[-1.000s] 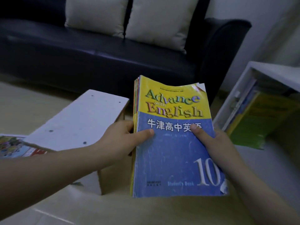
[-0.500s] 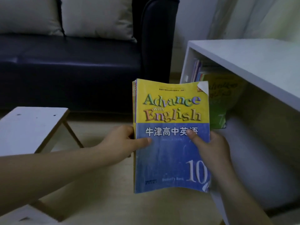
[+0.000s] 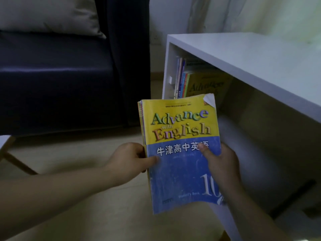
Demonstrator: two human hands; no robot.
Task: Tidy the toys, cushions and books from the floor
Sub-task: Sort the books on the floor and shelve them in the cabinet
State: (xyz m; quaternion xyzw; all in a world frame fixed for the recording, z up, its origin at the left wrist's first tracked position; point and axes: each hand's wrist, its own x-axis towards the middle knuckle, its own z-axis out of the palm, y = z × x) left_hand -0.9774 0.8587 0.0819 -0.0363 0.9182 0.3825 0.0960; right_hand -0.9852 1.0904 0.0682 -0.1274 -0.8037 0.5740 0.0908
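Centre: stack of books between my hands; my left hand on its left edge, my right hand on its right edge. Right, behind stack: shelf unit, row of books standing inside at far left end. Far left: sofa, cushion on seat. Left edge: stool on floor.

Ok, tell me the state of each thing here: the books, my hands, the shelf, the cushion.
Stack of books: held in both hands, top cover's corner curled.
Left hand: grips the stack's left edge.
Right hand: grips its right edge, thumb on the cover.
Shelf: open front, partly filled.
Shelved books: standing at the left end.
Cushion: resting on the sofa.
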